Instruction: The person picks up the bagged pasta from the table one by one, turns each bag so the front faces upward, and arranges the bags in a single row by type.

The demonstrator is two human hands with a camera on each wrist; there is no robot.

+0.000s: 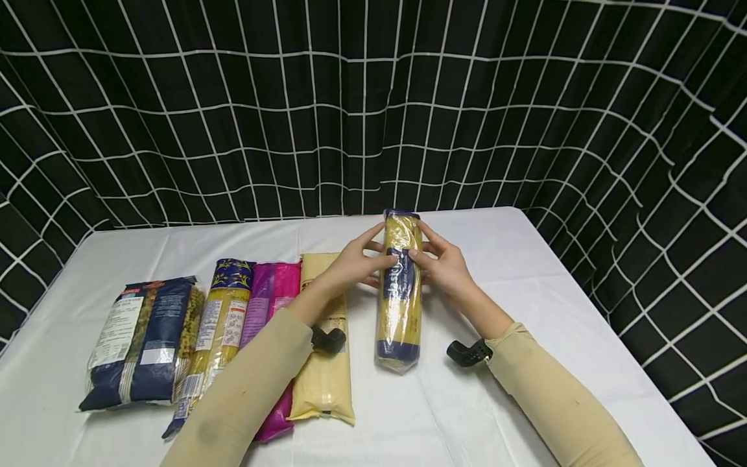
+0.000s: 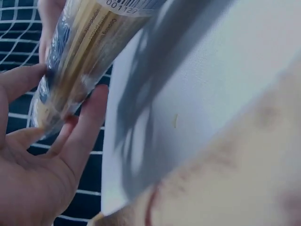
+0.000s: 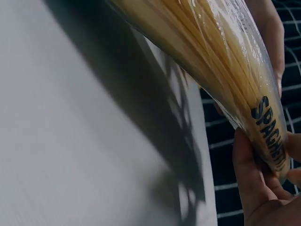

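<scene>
A clear packet of spaghetti with dark blue bands is held between both hands, long side pointing away from me. My left hand grips its left side, thumb on the front and fingers behind. From the right, my right hand holds it the same way, thumb on the blue label. In the left wrist view, strands and a barcode label show on the packet. The right wrist view shows printed "SPAGHETTI" lettering on the packet. Its shadow falls apart from it on the white cloth, so it appears raised.
Left of the hands lie a navy pasta bag, a yellow pasta packet with a blue top, a pink and purple packet and a cream packet, partly under my left arm. A white cloth covers the table; a black gridded curtain surrounds it.
</scene>
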